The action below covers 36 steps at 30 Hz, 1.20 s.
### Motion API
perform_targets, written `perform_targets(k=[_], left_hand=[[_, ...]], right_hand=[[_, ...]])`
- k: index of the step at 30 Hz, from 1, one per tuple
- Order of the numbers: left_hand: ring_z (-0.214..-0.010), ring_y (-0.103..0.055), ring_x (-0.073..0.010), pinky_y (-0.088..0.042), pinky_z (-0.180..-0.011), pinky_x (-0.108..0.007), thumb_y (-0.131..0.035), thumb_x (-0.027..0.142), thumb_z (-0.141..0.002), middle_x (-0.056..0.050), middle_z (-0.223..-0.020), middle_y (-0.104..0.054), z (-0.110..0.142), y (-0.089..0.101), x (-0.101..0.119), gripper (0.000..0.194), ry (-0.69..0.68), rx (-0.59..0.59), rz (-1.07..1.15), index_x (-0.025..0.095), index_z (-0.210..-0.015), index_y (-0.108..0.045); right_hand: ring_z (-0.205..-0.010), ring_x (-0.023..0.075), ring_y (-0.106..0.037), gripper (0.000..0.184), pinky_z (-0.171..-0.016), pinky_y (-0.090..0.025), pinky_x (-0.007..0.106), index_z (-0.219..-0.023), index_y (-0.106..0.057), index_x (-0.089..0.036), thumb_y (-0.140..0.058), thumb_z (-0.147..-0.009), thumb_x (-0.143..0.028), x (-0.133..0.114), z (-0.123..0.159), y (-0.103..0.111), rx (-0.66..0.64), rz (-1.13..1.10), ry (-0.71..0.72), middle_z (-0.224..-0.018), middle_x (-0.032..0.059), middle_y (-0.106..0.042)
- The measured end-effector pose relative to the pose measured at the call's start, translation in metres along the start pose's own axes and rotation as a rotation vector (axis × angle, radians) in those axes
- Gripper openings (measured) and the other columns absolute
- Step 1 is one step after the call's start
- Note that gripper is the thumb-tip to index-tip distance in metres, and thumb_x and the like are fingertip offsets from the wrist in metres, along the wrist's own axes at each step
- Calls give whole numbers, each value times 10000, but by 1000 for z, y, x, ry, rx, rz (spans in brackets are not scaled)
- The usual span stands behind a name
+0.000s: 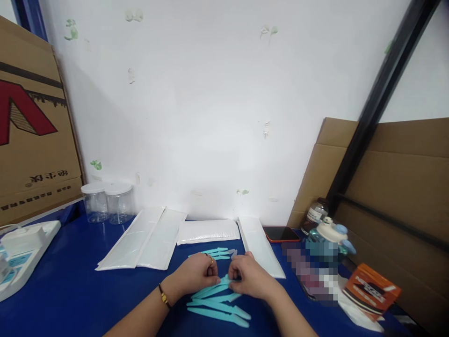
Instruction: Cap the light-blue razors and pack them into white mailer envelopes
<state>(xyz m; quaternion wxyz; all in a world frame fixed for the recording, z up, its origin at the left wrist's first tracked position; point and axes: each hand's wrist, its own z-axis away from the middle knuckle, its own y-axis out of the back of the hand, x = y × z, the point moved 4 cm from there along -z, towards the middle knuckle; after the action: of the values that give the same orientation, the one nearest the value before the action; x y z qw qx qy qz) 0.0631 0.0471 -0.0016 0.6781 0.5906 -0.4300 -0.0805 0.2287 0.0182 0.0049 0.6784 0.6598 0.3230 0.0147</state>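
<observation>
We find both hands above the table [63, 304], fingers curled and thumbs drawn in toward the fingertips. The left hand [199, 272] and the right hand [253, 276] meet a teal stick [224, 282] from either side, their fingertips near its upper end; we cannot tell how firmly either pinches it. We record more sticks [218, 314] nearer us, lying loosely fanned below the hands, and a further group [220, 256] just beyond the fingers, beside a clear piece [234, 253]. Farther out, we note two overlapping white packets [161, 243] leftward, one packet [208, 231] straight ahead and another [261, 248] behind the right hand, with a phone [281, 234] beside it.
</observation>
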Motion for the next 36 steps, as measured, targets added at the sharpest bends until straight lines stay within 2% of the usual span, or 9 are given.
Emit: perform_targets(k=[5,9,13,18,22,28,33,36], left_hand=[[-596,-531,-115,-333,-540,-207,-573,267,-709,21,-652,-632,0,2,4,104,-29,33,-51,205,-718,-655],[-667,-549,-136,-340,-575,-217,-615,272,-684,13,-725,-649,-1,4,4,105,-60,79,-104,213,-760,-657],[-685,-558,-133,-352,-610,-219,-552,202,-743,7,-740,-649,-3,1,2,105,-67,91,-122,209,-749,-656],[-779,-568,-147,-374,-691,-222,-523,207,-794,-3,-794,-648,-4,2,2,122,-88,137,-118,205,-766,-642],[-786,-570,-155,-377,-705,-231,-513,218,-807,-16,-803,-644,-4,8,0,140,-46,131,-144,199,-772,-647],[-724,-566,-150,-363,-644,-235,-527,234,-780,-4,-767,-639,-6,10,-16,130,68,100,-161,203,-749,-650],[-818,-568,-169,-371,-713,-252,-570,267,-759,-7,-874,-638,-9,11,-28,202,123,213,-151,221,-944,-637],[-841,-561,-170,-375,-730,-252,-581,290,-755,-11,-905,-627,-6,14,-26,205,127,244,-131,218,-940,-634]], right_hand=[[-732,121,-543,12,-794,-288,263,-720,-614,-199,-623,-713,-200,2,-2,6,64,-31,-21,-758,-31,-613],[-773,125,-543,73,-790,-273,267,-713,-608,-201,-575,-757,-153,2,-5,9,101,-14,-10,-762,-34,-616],[-793,129,-537,75,-783,-269,269,-733,-604,-200,-568,-774,-150,2,-7,8,106,-12,2,-780,-28,-611],[-814,134,-525,71,-788,-267,271,-764,-592,-204,-555,-803,-157,1,-6,10,103,53,31,-795,-25,-592],[-825,143,-524,99,-780,-269,273,-777,-577,-190,-508,-837,-152,6,-4,13,84,148,26,-818,-4,-586],[-804,149,-537,167,-789,-255,294,-745,-609,-184,-481,-834,-126,24,-9,16,108,210,-74,-809,13,-611],[-834,146,-540,152,-788,-252,284,-755,-618,-187,-495,-817,-121,23,-8,18,191,125,-96,-815,5,-618],[-791,127,-538,68,-797,-259,275,-763,-621,-209,-566,-795,-187,13,-4,13,109,30,-37,-800,-31,-608]])
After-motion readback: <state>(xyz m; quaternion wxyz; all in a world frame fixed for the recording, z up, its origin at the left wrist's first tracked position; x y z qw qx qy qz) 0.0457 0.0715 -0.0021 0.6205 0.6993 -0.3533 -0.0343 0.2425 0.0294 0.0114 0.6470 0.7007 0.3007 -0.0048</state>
